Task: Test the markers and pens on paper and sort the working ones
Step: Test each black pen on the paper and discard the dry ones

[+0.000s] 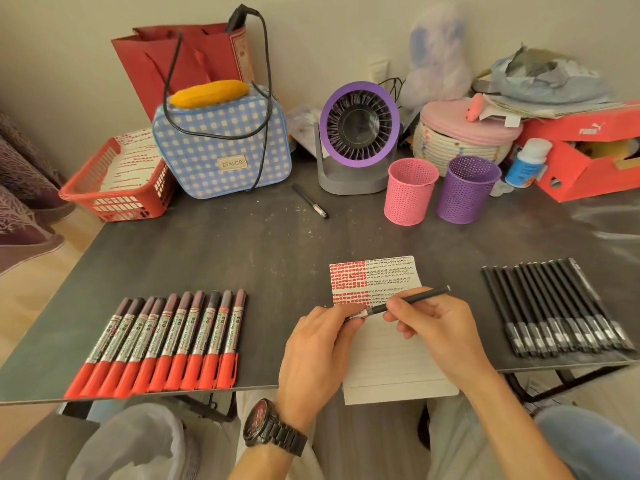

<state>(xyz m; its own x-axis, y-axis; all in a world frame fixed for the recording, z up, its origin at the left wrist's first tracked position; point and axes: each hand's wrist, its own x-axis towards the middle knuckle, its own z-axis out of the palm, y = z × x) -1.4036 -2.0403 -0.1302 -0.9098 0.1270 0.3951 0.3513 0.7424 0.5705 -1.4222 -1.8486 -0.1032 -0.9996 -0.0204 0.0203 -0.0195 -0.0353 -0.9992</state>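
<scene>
Hands [318,344] [433,327] gripping black pen [419,298], axis lower-left to upper-right

A plain off-white wall [69,64] stands behind the far edge of the dark grey desk [242,254]. Pale wooden floor [45,292] shows past its left edge, beside maroon patterned fabric [20,209]. The light is warm and soft.

Bench [259,258] middle open, flanks blocked.
I see red markers [162,341] left, black pens [554,306] right, fan [358,133], pink cup [408,195], purple cup [465,192] behind.
</scene>
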